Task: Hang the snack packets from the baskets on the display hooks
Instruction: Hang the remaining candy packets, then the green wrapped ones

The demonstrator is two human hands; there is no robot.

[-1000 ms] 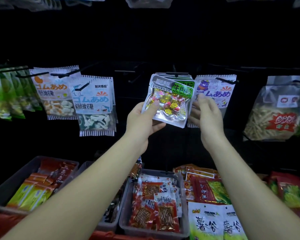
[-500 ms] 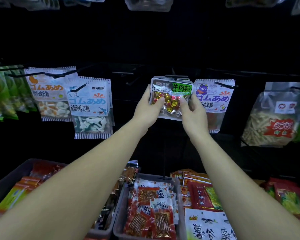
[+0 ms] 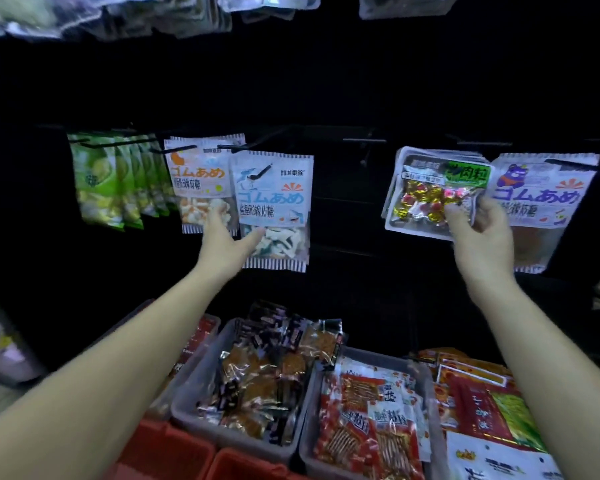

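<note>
A clear packet of gold and red wrapped beef candies (image 3: 426,197) with a green label hangs at the front of a stack on a display hook. My right hand (image 3: 478,233) pinches its lower right corner between thumb and fingers. My left hand (image 3: 227,242) is far to the left, fingers spread and relaxed, touching the lower edge of the hanging shark gummy packet (image 3: 274,202). An empty hook (image 3: 362,142) juts out between the two hands.
Green packets (image 3: 111,181), an orange gummy packet (image 3: 198,174) and a purple bear gummy packet (image 3: 548,195) hang on the same row. Below stand grey baskets (image 3: 194,386) of dark and red snack packets (image 3: 368,424), and red crates (image 3: 174,452). More packets hang overhead.
My left hand let go of the candy packet and moved left to the shark gummy packet. The right hand stays on the candy packet, which hangs on the hook. The view shifted left.
</note>
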